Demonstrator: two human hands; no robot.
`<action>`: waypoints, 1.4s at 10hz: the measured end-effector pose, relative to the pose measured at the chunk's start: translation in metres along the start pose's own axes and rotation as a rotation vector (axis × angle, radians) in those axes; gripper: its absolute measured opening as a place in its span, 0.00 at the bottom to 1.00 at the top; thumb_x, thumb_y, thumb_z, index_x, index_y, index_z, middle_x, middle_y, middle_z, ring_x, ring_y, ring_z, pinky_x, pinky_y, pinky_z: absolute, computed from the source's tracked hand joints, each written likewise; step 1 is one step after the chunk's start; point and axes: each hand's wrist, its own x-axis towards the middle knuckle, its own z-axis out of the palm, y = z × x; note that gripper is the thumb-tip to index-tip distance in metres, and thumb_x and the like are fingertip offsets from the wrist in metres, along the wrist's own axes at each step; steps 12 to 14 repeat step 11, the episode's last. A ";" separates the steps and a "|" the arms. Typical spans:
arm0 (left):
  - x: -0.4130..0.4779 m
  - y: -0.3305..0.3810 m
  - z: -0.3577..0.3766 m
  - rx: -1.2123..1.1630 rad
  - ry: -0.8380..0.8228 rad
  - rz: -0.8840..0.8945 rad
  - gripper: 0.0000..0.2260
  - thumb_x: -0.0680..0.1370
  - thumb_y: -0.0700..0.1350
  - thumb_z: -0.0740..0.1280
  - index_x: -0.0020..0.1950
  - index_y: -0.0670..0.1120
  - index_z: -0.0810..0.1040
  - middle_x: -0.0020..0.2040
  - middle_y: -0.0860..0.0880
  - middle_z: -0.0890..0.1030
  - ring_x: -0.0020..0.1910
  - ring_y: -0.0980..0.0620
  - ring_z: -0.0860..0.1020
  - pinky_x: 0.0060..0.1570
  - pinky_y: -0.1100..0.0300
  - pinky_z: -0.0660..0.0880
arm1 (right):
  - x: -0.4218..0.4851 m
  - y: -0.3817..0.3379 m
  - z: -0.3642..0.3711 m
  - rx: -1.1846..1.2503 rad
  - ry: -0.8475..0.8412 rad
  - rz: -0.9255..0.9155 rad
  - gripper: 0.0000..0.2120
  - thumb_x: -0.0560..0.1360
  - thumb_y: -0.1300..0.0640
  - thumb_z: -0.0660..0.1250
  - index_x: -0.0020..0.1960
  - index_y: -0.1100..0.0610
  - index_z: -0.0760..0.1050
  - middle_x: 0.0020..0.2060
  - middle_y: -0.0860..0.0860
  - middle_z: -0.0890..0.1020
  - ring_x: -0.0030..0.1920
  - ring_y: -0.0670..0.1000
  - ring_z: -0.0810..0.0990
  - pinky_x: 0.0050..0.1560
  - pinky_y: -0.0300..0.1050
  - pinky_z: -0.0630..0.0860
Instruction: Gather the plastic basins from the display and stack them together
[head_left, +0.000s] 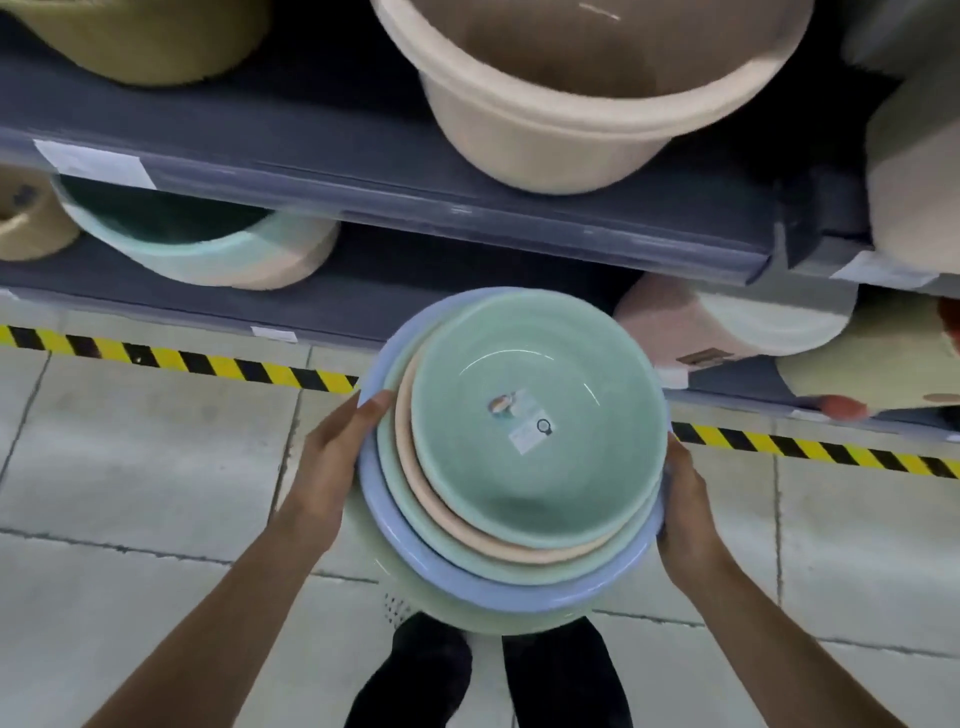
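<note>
Nested basin stack (519, 493) — left hand (337, 457), right hand (685, 509) on opposite rims

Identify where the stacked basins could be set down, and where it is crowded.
Free: the upper shelf between the olive basin and the beige tub; the tiled floor below the striped tape, left of the stack. Crowded: the lower right shelf, full of basins.

Grey shelving (363, 171) above pale tiled floor (130, 467); hazard stripe (208, 362), perhaps tape.
</note>
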 end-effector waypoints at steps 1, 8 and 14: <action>0.067 -0.032 0.008 -0.018 0.037 0.001 0.24 0.67 0.61 0.73 0.59 0.52 0.84 0.55 0.50 0.86 0.56 0.47 0.83 0.62 0.45 0.76 | 0.074 0.030 0.013 0.008 -0.008 -0.019 0.25 0.74 0.38 0.64 0.62 0.52 0.82 0.56 0.51 0.86 0.58 0.53 0.84 0.64 0.61 0.76; 0.330 -0.039 0.069 -0.087 0.159 0.081 0.17 0.71 0.59 0.73 0.53 0.50 0.84 0.50 0.49 0.87 0.52 0.47 0.84 0.62 0.46 0.77 | 0.366 0.015 0.070 0.026 -0.074 -0.155 0.30 0.66 0.36 0.68 0.61 0.52 0.82 0.58 0.52 0.85 0.61 0.56 0.82 0.68 0.61 0.74; 0.379 -0.004 0.088 0.007 0.203 0.076 0.18 0.74 0.62 0.69 0.56 0.51 0.82 0.45 0.52 0.83 0.45 0.54 0.80 0.47 0.57 0.75 | 0.459 -0.008 0.086 0.159 -0.025 -0.208 0.54 0.53 0.19 0.69 0.72 0.47 0.73 0.67 0.45 0.78 0.66 0.46 0.77 0.70 0.47 0.70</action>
